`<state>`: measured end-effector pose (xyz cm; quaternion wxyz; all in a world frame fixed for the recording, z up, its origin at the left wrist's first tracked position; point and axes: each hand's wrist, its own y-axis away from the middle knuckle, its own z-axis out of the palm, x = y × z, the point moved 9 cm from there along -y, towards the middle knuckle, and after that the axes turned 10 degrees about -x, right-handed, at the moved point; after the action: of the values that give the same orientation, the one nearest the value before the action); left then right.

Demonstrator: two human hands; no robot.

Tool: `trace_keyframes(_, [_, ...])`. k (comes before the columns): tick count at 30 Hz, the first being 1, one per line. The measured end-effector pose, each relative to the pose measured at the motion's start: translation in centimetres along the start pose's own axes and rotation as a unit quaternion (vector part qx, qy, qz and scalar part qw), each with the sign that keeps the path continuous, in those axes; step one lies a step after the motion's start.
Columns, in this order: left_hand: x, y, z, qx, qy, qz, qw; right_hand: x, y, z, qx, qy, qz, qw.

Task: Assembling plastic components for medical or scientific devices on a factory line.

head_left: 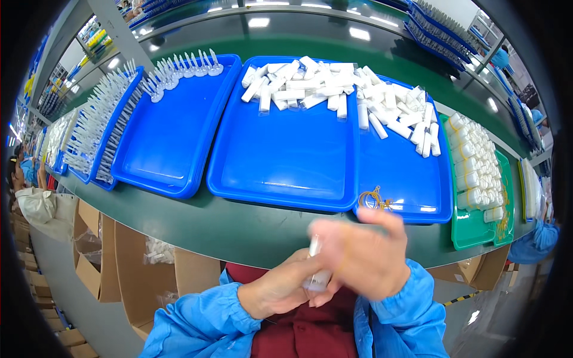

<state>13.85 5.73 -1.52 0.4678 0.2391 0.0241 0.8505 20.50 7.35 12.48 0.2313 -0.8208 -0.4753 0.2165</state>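
Note:
My left hand is closed around a small bundle of white packets, just in front of my body. Over the bundle's far side comes my right hand, smeared by motion. A faint yellowish line, like a rubber band, crosses its fingers, but what they grip cannot be made out. Beyond it, tan rubber bands lie at the near edge of the right blue tray. Loose white packets fill that tray's far part, and more packets heap up at the far end of the middle blue tray.
At left, a blue tray holds clear spiked plastic pieces, with more in racks beside it. Banded white bundles stand in a green tray at right. Cardboard boxes sit below the table edge.

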Motion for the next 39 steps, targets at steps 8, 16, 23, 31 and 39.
trace_keyframes(8, [9.1,3.5,5.3,0.167,-0.691,0.382,0.591,4.9,5.5,7.2,0.095,-0.727,0.324,0.598])
trace_keyframes(16, [7.1,0.9,4.4,0.015,-0.640,0.232,0.733,3.1,2.9,1.3,0.024,-0.290,0.225,0.930])
trace_keyframes(23, [4.7,0.7,1.0,0.034,-0.303,0.150,0.941,0.7,3.8,1.2,0.011,-0.048,0.205,0.978])
trace_keyframes(31, [2.3,-2.1,4.3,-0.006,-0.302,0.118,0.946,-0.4,7.5,-3.5,0.074,-0.016,0.214,0.974])
trace_keyframes(39, [1.2,-4.7,7.9,-0.080,-0.502,0.120,0.853,5.9,25.0,-20.0,0.278,0.247,0.503,0.780])
